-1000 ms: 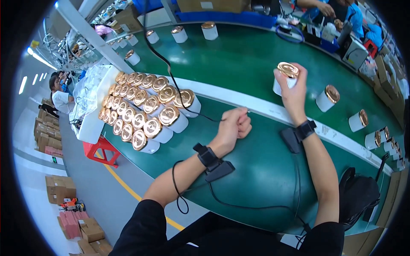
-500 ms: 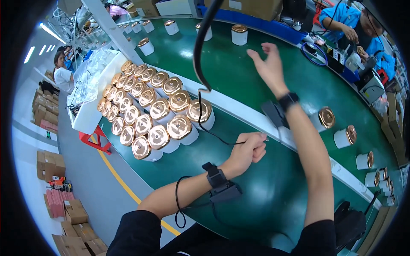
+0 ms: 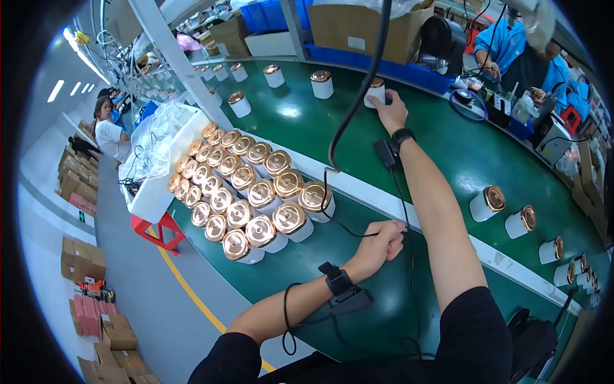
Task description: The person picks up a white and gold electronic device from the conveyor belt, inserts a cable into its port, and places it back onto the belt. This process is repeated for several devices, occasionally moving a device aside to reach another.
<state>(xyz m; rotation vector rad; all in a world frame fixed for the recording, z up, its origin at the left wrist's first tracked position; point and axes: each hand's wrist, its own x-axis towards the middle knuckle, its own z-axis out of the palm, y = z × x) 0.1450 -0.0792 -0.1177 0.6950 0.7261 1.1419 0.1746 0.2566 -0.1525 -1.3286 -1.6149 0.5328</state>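
My right hand [image 3: 391, 111] is stretched out over the far green belt, its fingers around the right side of a white canister with a shiny copper-coloured top [image 3: 374, 97]. My left hand [image 3: 378, 248] is closed on the end of a thin black cable [image 3: 345, 228], above the near green surface. That cable hangs down from a thick dark cord [image 3: 354, 105]; its tip barely shows past my fingers. Left of this hand, several like canisters [image 3: 293, 221] stand upright in tight rows. Dark straps with small boxes sit on both my wrists.
A white rail [image 3: 358, 192] divides the near surface from the belt. More canisters [image 3: 487, 203] stand along the belt on both sides. A white foam box [image 3: 144, 203] with clear plastic bags adjoins the rows. Across the belt a co-worker in blue [image 3: 511, 48] sits among tools.
My right hand has reached farther over the belt and closed around a canister. The view has shifted, while my left hand still holds the cable end.
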